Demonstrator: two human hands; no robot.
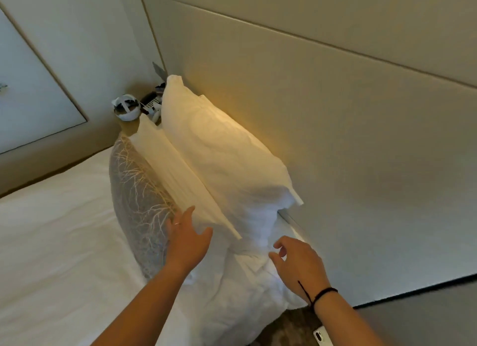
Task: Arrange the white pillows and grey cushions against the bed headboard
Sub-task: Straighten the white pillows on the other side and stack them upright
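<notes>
Two white pillows stand on edge at the head of the bed. The rear pillow (pixel 222 149) leans on the beige headboard (pixel 348 139); the front pillow (pixel 180 175) rests against it. A grey cushion (pixel 134 190) with a pale branching pattern stands in front of them. My left hand (pixel 187 238) lies flat with fingers spread where the cushion meets the front pillow's near end. My right hand (pixel 296 260) hovers with loosely curled fingers just right of the pillows' near ends, holding nothing. More white pillow fabric (pixel 240 294) bulges below both hands.
The white bed sheet (pixel 56 242) stretches to the left. A bedside table in the far corner holds a white headset (pixel 126 110) and a telephone (pixel 152 103). A phone (pixel 322 338) shows at the bottom edge, over patterned carpet (pixel 289 327).
</notes>
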